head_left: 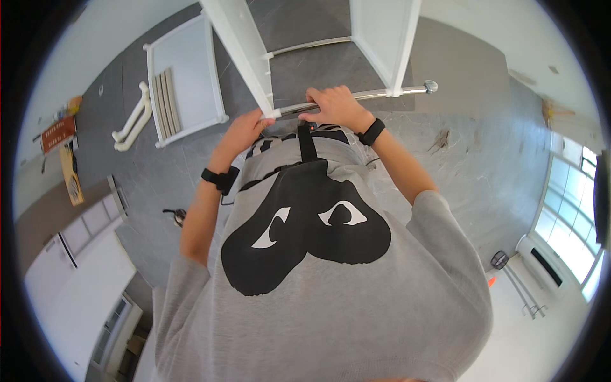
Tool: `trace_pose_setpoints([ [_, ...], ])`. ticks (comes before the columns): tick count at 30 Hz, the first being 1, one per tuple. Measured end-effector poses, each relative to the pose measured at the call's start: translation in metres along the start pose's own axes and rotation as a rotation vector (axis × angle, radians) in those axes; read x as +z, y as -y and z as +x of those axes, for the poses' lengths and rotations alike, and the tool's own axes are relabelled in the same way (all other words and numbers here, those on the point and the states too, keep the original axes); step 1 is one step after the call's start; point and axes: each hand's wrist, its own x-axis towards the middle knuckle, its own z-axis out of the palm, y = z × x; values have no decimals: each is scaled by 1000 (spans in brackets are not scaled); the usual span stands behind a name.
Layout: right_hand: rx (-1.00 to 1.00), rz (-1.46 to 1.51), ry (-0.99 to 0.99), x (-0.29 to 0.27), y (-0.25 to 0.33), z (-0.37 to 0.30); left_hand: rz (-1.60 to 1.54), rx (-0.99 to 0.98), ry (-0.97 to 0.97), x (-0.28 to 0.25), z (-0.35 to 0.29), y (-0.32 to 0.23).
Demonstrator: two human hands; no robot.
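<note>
Chrome-finished metal rod (363, 95) runs across the upper centre of the frame, from the foot of a white panel at centre to a round end cap (431, 85) at upper right. It passes through or against two white upright panels: the left panel (245, 48) and the right panel (394, 38), which stand apart with dark grey floor (305, 25) visible between them. A second, thinner metal bar (309, 46) spans the gap between the panels higher in the frame.

Right hand (336, 105) lies on top of the rod, just right of the left panel's lower end, with fingers curled over the rod in a closed grasp. Left hand (245, 130) is positioned at the lower end of the left panel, fingers touching the panel's bottom corner beside the rod's near end; whether it is clamped on the panel or only resting against it cannot be determined. Each wrist carries a black band (221, 178).

Grey shirt with a black heart-shaped print (305, 229) fills the lower centre. At upper left, a white frame with slats (184, 83) lies flat on the floor, with a white curved tube part (133, 121) just beside it. Bright windows (573, 210) occupy the right edge.
</note>
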Motion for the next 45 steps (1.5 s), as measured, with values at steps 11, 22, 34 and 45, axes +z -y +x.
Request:
trace_pose_setpoints([
  [11,25,-237,92,-7,6,10,147,260,-266,-3,-20,-24],
  [22,-13,-289,-14,-36,31,12,172,351,-358,-17,-25,-18],
  [34,-40,-283,-222,-18,19,-1,-1,284,-156,-31,-22,-24],
  [45,-64,-296,-187,-65,17,35,6,286,-323,-44,-15,-40],
])
